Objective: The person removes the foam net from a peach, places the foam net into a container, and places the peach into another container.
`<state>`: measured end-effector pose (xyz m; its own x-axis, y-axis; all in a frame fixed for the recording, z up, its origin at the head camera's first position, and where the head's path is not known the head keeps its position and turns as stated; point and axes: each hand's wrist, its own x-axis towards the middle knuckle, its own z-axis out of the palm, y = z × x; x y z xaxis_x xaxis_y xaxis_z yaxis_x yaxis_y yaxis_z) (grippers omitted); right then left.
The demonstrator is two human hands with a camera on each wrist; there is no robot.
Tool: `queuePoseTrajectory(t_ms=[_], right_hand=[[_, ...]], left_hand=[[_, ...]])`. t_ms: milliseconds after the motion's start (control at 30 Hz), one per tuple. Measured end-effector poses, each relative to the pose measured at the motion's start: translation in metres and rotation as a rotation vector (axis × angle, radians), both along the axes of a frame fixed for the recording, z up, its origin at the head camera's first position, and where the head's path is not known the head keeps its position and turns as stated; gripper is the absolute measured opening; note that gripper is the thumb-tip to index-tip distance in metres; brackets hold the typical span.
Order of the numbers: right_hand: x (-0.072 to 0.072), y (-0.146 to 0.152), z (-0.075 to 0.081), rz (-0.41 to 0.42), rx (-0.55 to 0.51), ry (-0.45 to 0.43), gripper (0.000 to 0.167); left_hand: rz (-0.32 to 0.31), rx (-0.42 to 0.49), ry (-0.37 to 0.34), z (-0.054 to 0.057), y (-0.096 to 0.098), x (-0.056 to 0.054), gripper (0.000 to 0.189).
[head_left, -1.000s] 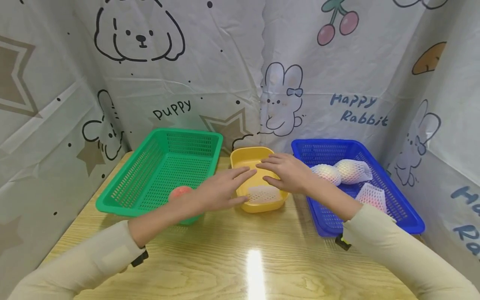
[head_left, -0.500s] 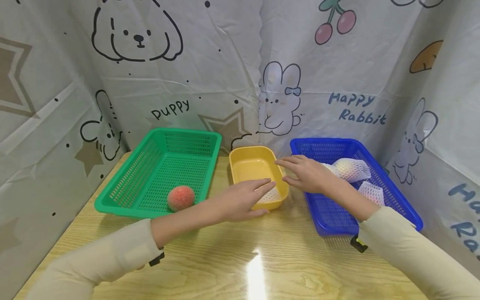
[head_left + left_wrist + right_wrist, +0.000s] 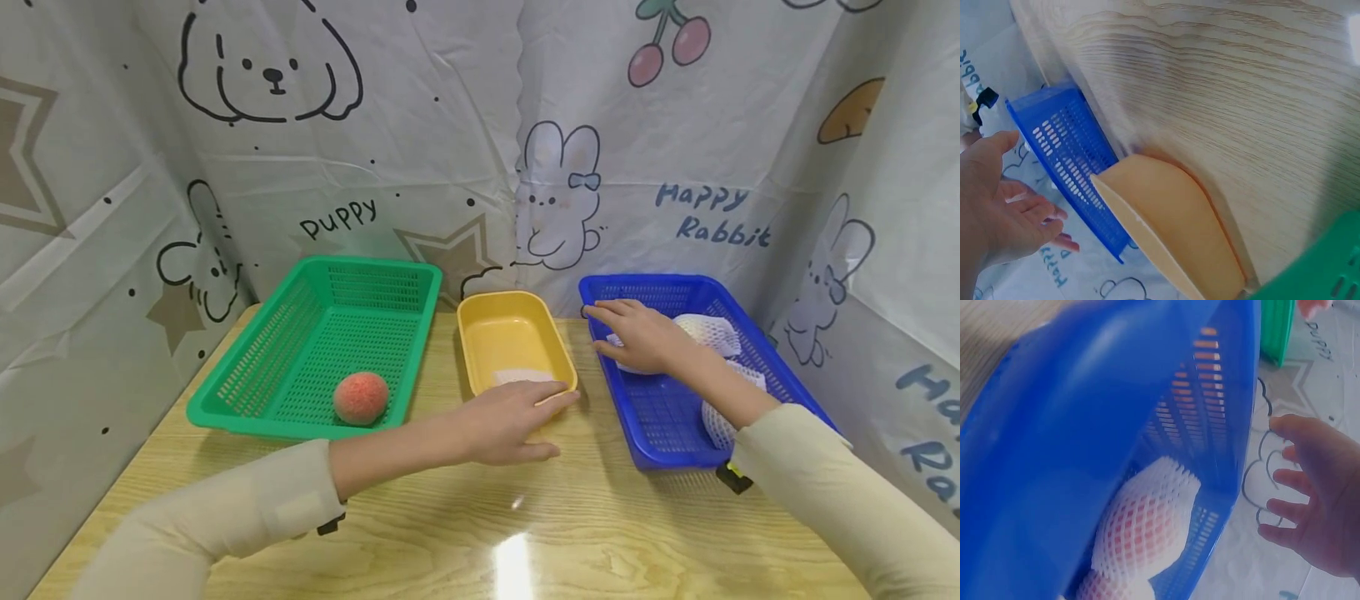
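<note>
In the head view my left hand point(image 3: 517, 421) hovers over the near rim of a small yellow bin point(image 3: 510, 337), fingers extended and holding nothing. Part of a white foam net point(image 3: 521, 377) shows inside that bin. Over the left side of a blue basket point(image 3: 663, 425), my right hand point(image 3: 637, 333) has its fingers spread and grips nothing. Peach-like fruits in white foam nets lie in this basket; one wrapped fruit point(image 3: 1144, 531) shows pink through its mesh in the right wrist view. A bare peach point(image 3: 362, 398) sits in the near right corner of a green basket point(image 3: 330, 333).
All three containers stand on a wooden table point(image 3: 450, 517) in front of a printed white curtain point(image 3: 465, 125). The green basket is left, the yellow bin between, the blue basket right.
Both hands have moved right, the left one also towards me. My right hand has gone from above the yellow bin to above the blue basket. The peach, partly hidden before, shows fully.
</note>
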<state>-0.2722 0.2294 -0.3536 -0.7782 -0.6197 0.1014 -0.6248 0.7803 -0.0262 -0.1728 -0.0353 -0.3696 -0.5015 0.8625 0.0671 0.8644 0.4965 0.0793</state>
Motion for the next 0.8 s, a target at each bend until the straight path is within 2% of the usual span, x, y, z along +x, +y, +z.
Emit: queuePoseTrajectory(t_ms=[167,467,667,800], right_hand=[[-0.003,0.010,0.001,-0.064,0.020,-0.039,0.057],[-0.011,0.030,-0.008,-0.108,0.016,-0.117,0.066],[-0.015,0.035,-0.012,-0.178,0.050,-0.177,0.070],[-0.017,0.037,-0.017,-0.182,0.077,-0.221,0.070]], left_hand=[[0.004,-0.056,0.011,0.002,0.013,0.004,0.073],[-0.071,-0.079,0.025,0.001,0.036,0.009,0.073],[-0.112,-0.106,0.045,-0.001,0.049,0.012,0.074],[-0.123,-0.120,0.048,-0.004,0.057,0.014,0.073]])
